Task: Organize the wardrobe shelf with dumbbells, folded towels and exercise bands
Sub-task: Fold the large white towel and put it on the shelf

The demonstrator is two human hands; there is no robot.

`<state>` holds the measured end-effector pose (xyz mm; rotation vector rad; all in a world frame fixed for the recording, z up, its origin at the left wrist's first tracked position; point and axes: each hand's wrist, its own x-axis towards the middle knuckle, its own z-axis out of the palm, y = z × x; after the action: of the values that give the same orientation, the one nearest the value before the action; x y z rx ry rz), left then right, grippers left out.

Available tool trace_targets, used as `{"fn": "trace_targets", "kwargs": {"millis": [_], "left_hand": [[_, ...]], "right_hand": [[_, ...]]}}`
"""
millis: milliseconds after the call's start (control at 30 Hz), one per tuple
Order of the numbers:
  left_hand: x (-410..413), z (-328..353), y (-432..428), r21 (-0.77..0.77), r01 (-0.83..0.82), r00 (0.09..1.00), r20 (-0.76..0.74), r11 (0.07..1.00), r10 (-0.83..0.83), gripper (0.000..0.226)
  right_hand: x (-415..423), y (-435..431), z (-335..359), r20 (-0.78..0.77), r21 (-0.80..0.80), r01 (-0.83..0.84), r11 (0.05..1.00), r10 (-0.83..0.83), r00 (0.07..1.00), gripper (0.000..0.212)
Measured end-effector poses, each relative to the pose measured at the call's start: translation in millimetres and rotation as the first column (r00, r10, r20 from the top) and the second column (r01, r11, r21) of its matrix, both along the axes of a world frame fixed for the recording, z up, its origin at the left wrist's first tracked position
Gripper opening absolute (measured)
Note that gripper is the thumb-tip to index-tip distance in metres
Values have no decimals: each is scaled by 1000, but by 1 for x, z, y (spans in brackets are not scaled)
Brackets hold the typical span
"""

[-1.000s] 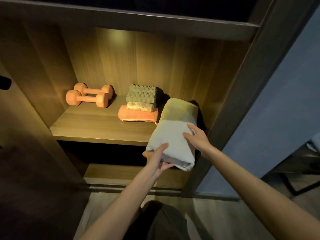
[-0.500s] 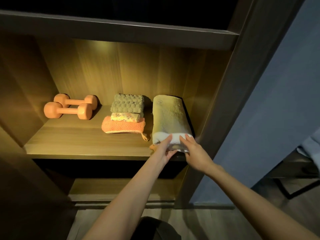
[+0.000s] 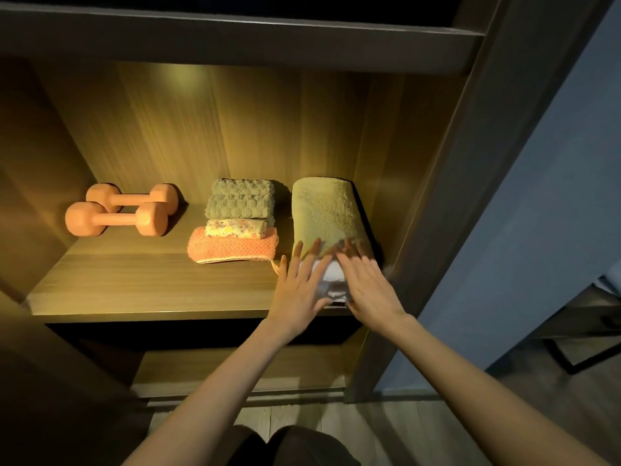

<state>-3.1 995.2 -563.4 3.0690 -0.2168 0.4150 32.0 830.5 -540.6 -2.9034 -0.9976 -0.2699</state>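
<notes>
Wood-grain wardrobe shelf [image 3: 134,287]: lit warm from above, carries everything listed.
Dumbbells: two orange hex-ended dumbbells [image 3: 116,219], left rear, side by side, parallel to the shelf's front edge.
Small stack: olive bumpy folded towel [image 3: 240,203] on top, speckled cream rolled cloth [image 3: 235,229] under it, orange waffle folded towel [image 3: 232,249] at the bottom; mid-shelf.
Large towel: pale folded terry towel [image 3: 322,210], right end, just beside the stack, near end at the front edge.
Left hand [image 3: 297,290]: fingers straight, spread, flat on the terry towel's near end.
Right hand [image 3: 368,287]: fingers straight and apart, flat on the same end, beside the left; tips blurred.
</notes>
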Motion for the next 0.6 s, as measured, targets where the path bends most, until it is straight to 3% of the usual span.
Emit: {"fn": "trace_targets", "kwargs": {"millis": [100, 300, 400, 600], "left_hand": [[11, -10, -2, 80, -38, 998, -50, 996, 43, 101], [20, -29, -2, 80, -64, 998, -14, 995, 65, 93], [25, -27, 1, 62, -46, 990, -127, 997, 54, 87], [8, -5, 0, -62, -4, 980, -197, 998, -8, 85]], "right_hand": [[6, -1, -16, 39, -98, 53, 994, -50, 998, 76], [15, 9, -42, 71, -56, 121, 991, -116, 991, 75], [21, 8, -42, -21, -82, 119, 990, -121, 992, 75], [19, 7, -23, -230, -100, 72, 992, -93, 969, 90]]}}
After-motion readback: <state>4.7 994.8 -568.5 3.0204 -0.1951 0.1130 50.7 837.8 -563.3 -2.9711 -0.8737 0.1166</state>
